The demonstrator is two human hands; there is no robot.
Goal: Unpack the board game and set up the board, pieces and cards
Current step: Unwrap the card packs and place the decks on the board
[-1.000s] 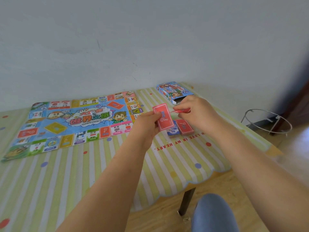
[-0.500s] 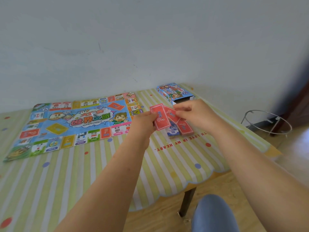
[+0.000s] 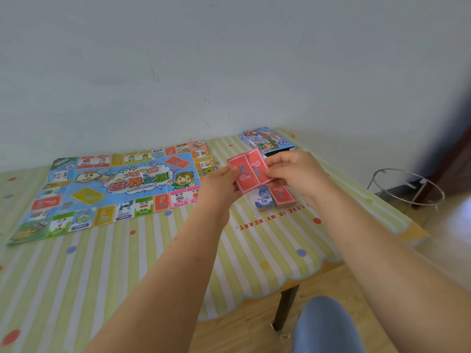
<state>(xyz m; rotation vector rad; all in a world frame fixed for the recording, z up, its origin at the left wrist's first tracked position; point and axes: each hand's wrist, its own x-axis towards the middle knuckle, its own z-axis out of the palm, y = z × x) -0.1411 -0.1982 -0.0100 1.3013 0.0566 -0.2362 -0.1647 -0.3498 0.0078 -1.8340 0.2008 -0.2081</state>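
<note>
The colourful game board (image 3: 114, 187) lies unfolded flat on the left half of the table, with a small white die (image 3: 145, 174) near its centre. My left hand (image 3: 219, 184) grips a red question-mark card (image 3: 243, 178) above the table. My right hand (image 3: 298, 171) holds a second red card (image 3: 256, 163) against it, overlapping at the top. Under the hands lie a stack of blue paper money marked 10 (image 3: 262, 198) and a red card pile (image 3: 281, 196). The open blue game box (image 3: 265, 141) lies behind, near the wall.
The striped green-and-white tablecloth (image 3: 127, 263) covers the table, whose right edge runs close to my right arm. A round metal wire stand (image 3: 405, 187) sits on the floor to the right. My knee in blue fabric (image 3: 326, 324) shows below the table edge.
My right hand has brought its red card from over the piles to the left and laid it against the card in my left hand. Both hands rose slightly.
</note>
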